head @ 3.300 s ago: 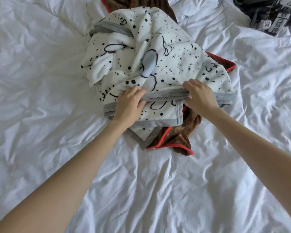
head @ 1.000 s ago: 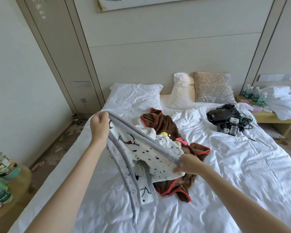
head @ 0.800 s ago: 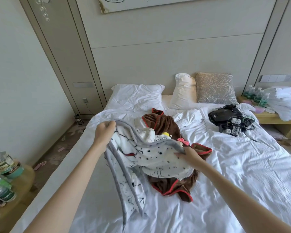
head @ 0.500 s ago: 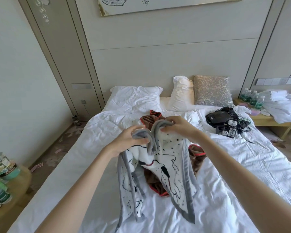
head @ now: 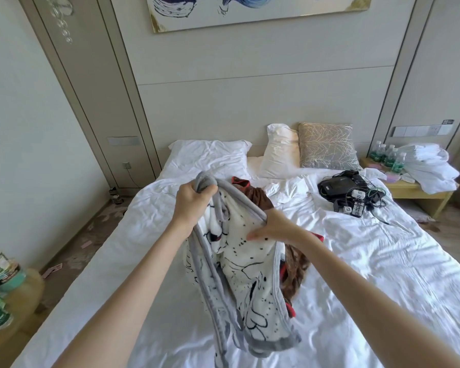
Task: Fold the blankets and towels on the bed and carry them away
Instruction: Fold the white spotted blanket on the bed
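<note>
Right hand lower along blanket edge

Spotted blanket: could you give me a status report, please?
Left hand grips spotted blanket, bunched edge. Right hand holds edge lower. Blanket hanging, fold unfinished. Brown towel behind it.

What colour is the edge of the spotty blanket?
The blanket edge is grey; the head view, the only one, shows it.

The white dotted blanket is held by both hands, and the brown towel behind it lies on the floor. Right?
No: the head view shows the brown towel on the bed, not the floor. The left hand and right hand do hold the white dotted blanket.
</note>
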Tool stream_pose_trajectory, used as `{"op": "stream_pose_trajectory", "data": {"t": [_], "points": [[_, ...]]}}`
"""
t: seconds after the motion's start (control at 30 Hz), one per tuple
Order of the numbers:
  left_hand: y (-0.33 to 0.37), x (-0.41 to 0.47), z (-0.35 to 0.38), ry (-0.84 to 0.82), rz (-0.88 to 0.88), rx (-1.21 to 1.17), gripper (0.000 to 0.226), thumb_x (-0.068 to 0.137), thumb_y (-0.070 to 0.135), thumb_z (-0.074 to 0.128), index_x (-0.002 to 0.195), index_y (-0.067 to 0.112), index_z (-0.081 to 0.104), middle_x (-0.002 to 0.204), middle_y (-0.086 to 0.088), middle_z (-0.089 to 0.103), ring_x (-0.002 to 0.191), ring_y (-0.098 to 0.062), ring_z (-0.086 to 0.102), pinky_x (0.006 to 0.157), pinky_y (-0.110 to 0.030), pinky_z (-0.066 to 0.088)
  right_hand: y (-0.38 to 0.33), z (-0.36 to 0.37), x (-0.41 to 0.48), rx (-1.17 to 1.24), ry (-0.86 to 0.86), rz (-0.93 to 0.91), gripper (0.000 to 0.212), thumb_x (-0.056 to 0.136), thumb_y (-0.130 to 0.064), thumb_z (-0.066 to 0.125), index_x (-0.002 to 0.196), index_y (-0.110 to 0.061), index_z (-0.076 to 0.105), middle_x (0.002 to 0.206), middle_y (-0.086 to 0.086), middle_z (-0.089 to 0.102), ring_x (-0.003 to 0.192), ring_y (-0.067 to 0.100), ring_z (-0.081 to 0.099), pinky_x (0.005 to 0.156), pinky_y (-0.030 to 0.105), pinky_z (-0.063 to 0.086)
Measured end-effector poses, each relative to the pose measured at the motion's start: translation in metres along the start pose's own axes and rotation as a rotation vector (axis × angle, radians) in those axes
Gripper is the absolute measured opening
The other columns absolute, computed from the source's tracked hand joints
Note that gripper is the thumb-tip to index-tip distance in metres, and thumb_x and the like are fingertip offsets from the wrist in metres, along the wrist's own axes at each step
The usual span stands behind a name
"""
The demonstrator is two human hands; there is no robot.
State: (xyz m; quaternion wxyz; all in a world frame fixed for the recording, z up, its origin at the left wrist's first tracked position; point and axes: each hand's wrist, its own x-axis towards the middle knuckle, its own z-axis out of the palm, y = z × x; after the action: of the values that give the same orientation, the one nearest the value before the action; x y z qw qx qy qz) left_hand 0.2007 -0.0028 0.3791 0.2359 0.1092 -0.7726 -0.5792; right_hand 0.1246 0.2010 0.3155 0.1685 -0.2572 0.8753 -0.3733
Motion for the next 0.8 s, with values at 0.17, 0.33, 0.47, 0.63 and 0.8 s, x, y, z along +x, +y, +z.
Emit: {"op": "stream_pose_trajectory", "data": {"t": [0.17,0.33,0.47,0.63,0.8], "points": [[0.003,-0.001,-0.018,0.195,-0.011,-0.1,0.043,0.083,0.007,0.059,0.061,0.021,0.025,0.045,0.015,0.025,0.043,-0.002,0.023,0.043,-0.013,0.024,0.047,0.02,-0.009,-0.091,0.089,0.085,0.042,0.065,-0.041,0.085,0.07,-0.008,0.06,0.061,0.0,0.05,0.057,0.015,0.047,0.053,0.032,0.036],[0.003,0.002,-0.041,0.35,-0.017,-0.159,0.037,0.084,0.009,0.055,0.068,0.022,0.023,0.062,0.007,0.023,0.05,-0.004,0.02,0.043,-0.013,0.022,0.083,0.031,-0.025,-0.223,0.089,0.156,0.038,0.068,-0.04,0.083,0.062,-0.023,0.049,0.071,-0.005,0.055,0.061,0.011,0.046,0.057,0.03,0.038],[-0.005,0.003,-0.055,0.463,-0.09,-0.169,0.01,0.084,0.018,0.057,0.082,0.017,0.047,0.07,0.003,0.033,0.063,-0.01,0.028,0.054,-0.026,0.026,0.103,0.04,-0.037,-0.309,0.02,0.241,0.036,0.079,-0.031,0.075,0.063,-0.032,0.043,0.073,-0.006,0.057,0.072,0.015,0.056,0.064,0.029,0.044],[-0.013,0.002,-0.054,0.394,-0.12,-0.1,0.013,0.088,0.017,0.06,0.084,0.015,0.047,0.067,0.004,0.034,0.058,-0.009,0.029,0.048,-0.018,0.031,0.067,0.023,-0.036,0.159,0.265,0.155,0.014,0.091,-0.002,0.057,0.102,0.007,0.062,0.094,0.027,0.065,0.076,0.027,0.058,0.068,0.035,0.045],[0.031,0.011,-0.052,0.286,0.016,-0.088,0.04,0.088,0.016,0.062,0.065,0.019,0.03,0.049,0.014,0.023,0.043,-0.004,0.023,0.039,-0.008,0.026,-0.036,-0.038,-0.037,0.544,0.371,-0.051,0.018,0.095,0.001,0.044,0.107,0.0,0.058,0.092,0.018,0.062,0.079,0.025,0.061,0.067,0.033,0.05]]}}
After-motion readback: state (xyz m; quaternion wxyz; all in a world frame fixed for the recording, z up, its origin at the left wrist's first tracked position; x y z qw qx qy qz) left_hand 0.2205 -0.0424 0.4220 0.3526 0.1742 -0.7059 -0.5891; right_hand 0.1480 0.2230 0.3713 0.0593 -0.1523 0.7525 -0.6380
